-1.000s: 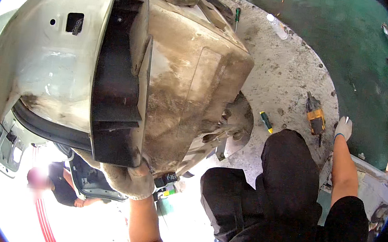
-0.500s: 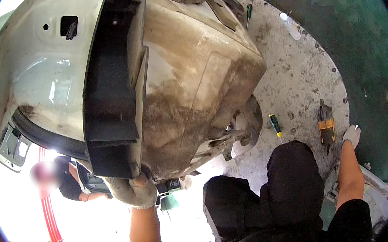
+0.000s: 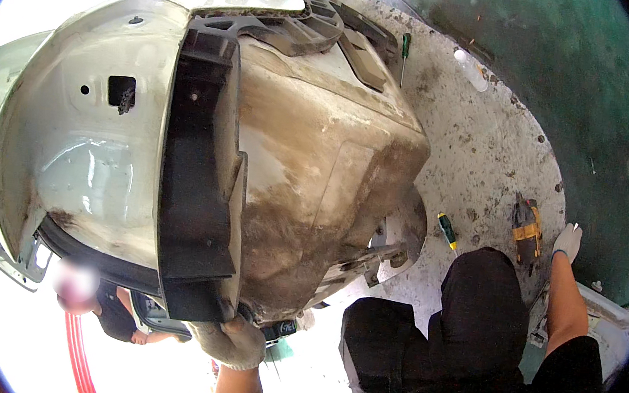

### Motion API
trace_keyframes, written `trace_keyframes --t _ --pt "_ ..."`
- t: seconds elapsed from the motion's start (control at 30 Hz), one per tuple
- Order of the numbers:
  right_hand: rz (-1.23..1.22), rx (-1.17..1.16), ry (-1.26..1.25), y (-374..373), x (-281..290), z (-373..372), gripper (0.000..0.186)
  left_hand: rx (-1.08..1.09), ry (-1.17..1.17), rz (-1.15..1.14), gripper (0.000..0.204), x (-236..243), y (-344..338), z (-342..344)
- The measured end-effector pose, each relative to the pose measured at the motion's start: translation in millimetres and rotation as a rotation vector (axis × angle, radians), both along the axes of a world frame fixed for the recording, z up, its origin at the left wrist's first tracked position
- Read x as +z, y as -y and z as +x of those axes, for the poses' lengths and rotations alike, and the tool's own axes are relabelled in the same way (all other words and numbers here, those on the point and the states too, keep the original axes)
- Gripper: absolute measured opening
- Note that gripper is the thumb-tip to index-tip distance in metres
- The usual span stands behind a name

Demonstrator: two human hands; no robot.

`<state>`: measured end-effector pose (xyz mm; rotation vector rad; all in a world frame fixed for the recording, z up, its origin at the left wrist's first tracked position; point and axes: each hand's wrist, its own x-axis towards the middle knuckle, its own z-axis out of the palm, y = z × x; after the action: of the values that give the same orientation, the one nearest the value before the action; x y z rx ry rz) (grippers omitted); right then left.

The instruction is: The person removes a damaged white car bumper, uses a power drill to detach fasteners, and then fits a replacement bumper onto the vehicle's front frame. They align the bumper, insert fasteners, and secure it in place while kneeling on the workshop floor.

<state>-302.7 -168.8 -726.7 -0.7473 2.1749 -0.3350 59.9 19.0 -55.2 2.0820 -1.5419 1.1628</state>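
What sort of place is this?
Probably a vehicle repair or dismantling shop: a large, pale, dirt-stained car body section, a green-and-yellow-handled screwdriver and a dark-green-handled screwdriver.

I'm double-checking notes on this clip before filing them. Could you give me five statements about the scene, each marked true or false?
1. The left hand and the right hand are both gloved. True.

2. The left hand is at the lower end of the long black panel. True.

3. The right hand is on that panel too. False: it is far off to the right, beside the black-and-yellow item and apart from it.

4. A clear bottle is near the curved edge of the pale surface. True.

5. Only one screwdriver lies on that surface. False: there are two, a green-and-yellow screwdriver and, higher in the picture, a green-handled screwdriver.
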Motion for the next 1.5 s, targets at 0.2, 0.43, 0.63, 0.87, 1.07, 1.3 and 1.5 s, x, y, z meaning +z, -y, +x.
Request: trace_keyframes --t 0.2,0.43,0.63,0.87,1.07,1.3,1.5 --pt "0.075 -0.061 -0.033 1.6 8.8 3.3 0.060 -0.047 -0.154 0.056 0.095 4.1 -1.8 -3.5" --pt "0.123 -0.018 -0.016 7.3 34.9 4.7 0.058 -0.194 -0.110 0.011 0.092 -0.4 -4.7 10.1" --pt "0.021 0.033 -0.083 2.4 27.5 6.9 0.049 -0.227 -0.089 -0.025 0.097 -3.6 -7.7 14.9" --pt "0.026 0.001 -0.087 3.2 -6.3 -2.1 0.050 -0.220 -0.146 -0.110 0.097 -7.3 -14.5 26.8" --pt "0.117 -0.048 -0.082 9.0 -10.6 -0.4 0.062 -0.279 -0.173 -0.049 0.093 -1.3 -11.0 20.4" --pt "0.130 -0.048 -0.062 9.3 -8.8 -0.3 0.060 -0.247 -0.199 0.041 0.089 6.1 6.3 -1.8" --pt "0.074 -0.053 -0.029 8.8 -24.2 -4.1 0.060 -0.292 -0.148 0.065 0.062 10.4 13.2 -4.2"
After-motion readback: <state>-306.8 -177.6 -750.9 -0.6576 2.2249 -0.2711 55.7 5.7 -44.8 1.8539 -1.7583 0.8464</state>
